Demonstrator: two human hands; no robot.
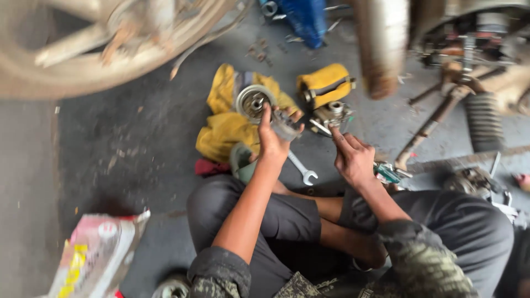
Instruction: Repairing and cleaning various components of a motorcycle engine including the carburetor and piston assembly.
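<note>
Head view: left hand grips small grey metal part, raised over floor. Right hand beside it, fingers loose, holding nothing. Round metal hub on yellow cloth just beyond left hand; spanner on floor between hands.

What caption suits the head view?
Seated person's left hand holds a small metal part; right hand hovers beside it.

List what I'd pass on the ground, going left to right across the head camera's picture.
Crumpled printed bag → yellow cloth → left hand holding a small metal part → open-ended wrench → right hand → rusty rod → black ribbed rubber boot.
</note>
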